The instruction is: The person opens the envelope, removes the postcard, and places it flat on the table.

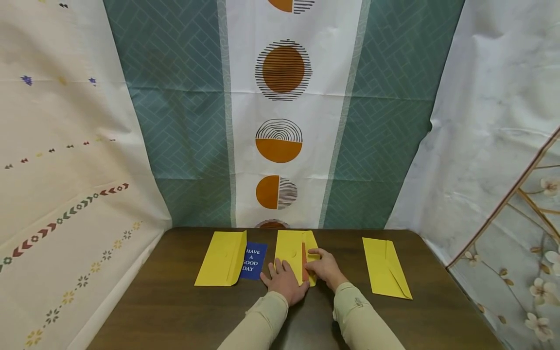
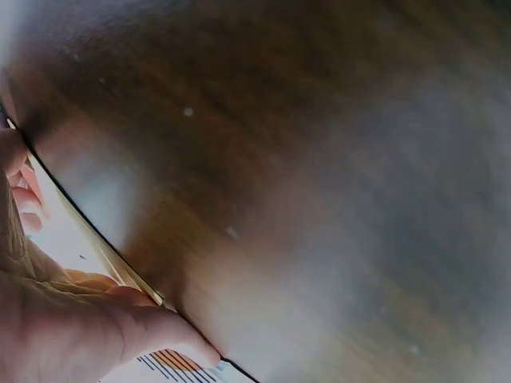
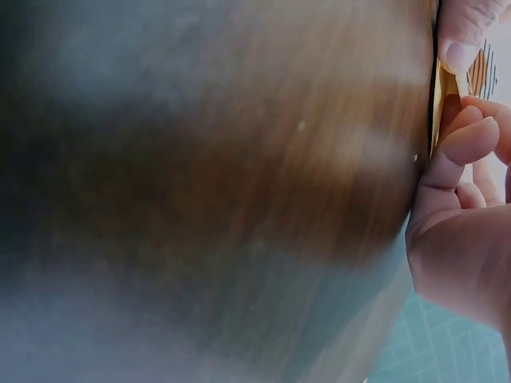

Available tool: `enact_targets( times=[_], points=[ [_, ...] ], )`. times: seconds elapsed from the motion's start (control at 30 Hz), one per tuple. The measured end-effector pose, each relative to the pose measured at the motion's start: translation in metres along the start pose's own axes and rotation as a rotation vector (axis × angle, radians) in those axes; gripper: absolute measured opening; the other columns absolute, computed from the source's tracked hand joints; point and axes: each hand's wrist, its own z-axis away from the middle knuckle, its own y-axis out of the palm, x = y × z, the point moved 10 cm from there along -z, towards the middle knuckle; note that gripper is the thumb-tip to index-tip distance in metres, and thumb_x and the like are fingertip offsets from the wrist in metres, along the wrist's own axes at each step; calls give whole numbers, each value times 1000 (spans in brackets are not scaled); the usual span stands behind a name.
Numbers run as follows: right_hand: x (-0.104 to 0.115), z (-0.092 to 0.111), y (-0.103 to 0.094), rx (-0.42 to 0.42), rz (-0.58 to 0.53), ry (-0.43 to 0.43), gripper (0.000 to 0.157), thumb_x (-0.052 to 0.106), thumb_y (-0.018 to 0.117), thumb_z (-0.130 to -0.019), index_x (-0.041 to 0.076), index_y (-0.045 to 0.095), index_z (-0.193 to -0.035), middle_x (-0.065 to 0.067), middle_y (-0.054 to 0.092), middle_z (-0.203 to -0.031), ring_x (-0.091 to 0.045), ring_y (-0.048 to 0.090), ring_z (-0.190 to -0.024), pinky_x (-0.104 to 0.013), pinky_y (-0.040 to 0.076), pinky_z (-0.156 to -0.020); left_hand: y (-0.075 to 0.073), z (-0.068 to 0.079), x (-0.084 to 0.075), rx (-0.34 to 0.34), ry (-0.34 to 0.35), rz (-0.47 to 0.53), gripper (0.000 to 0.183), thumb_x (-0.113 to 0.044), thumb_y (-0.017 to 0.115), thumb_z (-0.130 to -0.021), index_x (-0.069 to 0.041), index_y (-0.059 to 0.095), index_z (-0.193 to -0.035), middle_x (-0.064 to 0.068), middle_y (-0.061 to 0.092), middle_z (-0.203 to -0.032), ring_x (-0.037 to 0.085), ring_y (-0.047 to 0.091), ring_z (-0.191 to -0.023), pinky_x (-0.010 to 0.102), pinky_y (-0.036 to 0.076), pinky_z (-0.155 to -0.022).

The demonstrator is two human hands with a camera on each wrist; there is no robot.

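Note:
A yellow envelope (image 1: pixel 288 248) lies at the middle of the table with its flap to the right. A narrow strip of a red card (image 1: pixel 305 267) shows at its opening; the rest is hidden inside. My left hand (image 1: pixel 285 284) rests flat with spread fingers on the envelope's lower left. At the opening, my right hand (image 1: pixel 325 269) holds the red card's exposed edge with bent thumb and fingers. In the right wrist view, the right hand's curled fingers (image 3: pixel 471 144) are at the envelope's edge, near the left thumb. The left wrist view shows the left thumb (image 2: pixel 180 335) along the envelope.
To the left lies another yellow envelope (image 1: pixel 220 260), beside a blue card (image 1: pixel 254 262) reading "HAVE A GOOD DAY", partly covered by its flap. A third yellow envelope (image 1: pixel 385 267) is on the right. Patterned cloths (image 1: pixel 188 121) hang behind the brown table (image 1: pixel 166 311).

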Motion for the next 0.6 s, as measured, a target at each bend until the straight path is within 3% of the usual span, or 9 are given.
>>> enact_targets(
  times=[0.17,0.27,0.5,0.6],
  points=[
    [0,0,2,25,28,-39,49,13,83,-93,5,70,-140,-7,77,-95,-15,64,-70,-28,54,-61,2,-3,0,5,-14,0,101,-66,70,-90,4,43,-158,29,34,-170,53,32,-158,82,17,-122],
    [0,-1,3,26,31,-49,50,11,83,-92,6,71,-140,-4,78,-87,-12,62,-65,-26,52,-59,3,-4,1,4,-21,3,100,-66,70,-91,5,43,-157,30,34,-169,53,32,-158,82,17,-123],
    [-6,-1,0,13,-47,-18,49,5,74,-89,7,73,-138,1,62,-64,-11,52,-56,-23,46,-52,3,-2,-1,23,-34,-27,99,-65,68,-93,5,43,-158,31,34,-169,50,30,-160,80,18,-124],
    [-7,-2,0,7,-29,-22,45,8,76,-91,7,74,-136,-1,67,-69,-12,54,-57,-24,45,-53,2,-2,-2,19,-38,-27,98,-64,68,-93,5,43,-157,31,35,-169,50,30,-160,80,18,-124]
  ],
)
